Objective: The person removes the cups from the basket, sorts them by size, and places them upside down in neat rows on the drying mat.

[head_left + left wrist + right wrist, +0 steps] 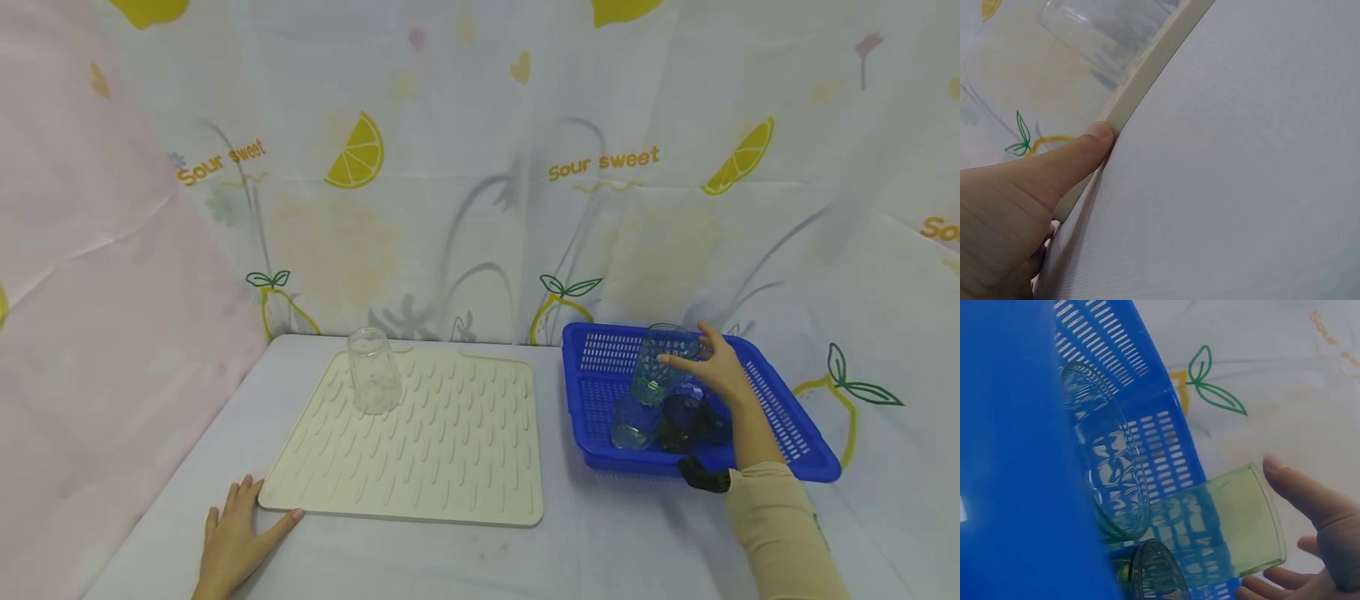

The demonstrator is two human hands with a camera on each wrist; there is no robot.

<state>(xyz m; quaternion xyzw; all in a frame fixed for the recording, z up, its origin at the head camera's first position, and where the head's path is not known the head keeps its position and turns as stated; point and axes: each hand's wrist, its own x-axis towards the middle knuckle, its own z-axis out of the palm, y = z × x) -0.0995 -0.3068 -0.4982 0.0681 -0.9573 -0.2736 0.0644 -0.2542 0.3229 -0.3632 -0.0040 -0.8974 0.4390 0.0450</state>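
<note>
My right hand point(718, 368) reaches over the blue plastic basket point(611, 460) on the right. Its thumb and fingers are spread on either side of the mouth of a tall pale-green glass point(1244, 525); whether they touch it I cannot tell. Lower in the basket sit a clear glass point(633, 427) and a dark glass point(678, 423). On the left, my left hand point(236, 537) rests at the near left corner of a cream drying mat point(420, 492), thumb against its front edge. A clear glass point(375, 375) stands on the mat's far left part.
A white cloth point(480, 562) covers the table under the mat and basket. Behind rises a white curtain point(450, 250) with lemon prints. The basket's raised walls surround the glasses, which stand close together.
</note>
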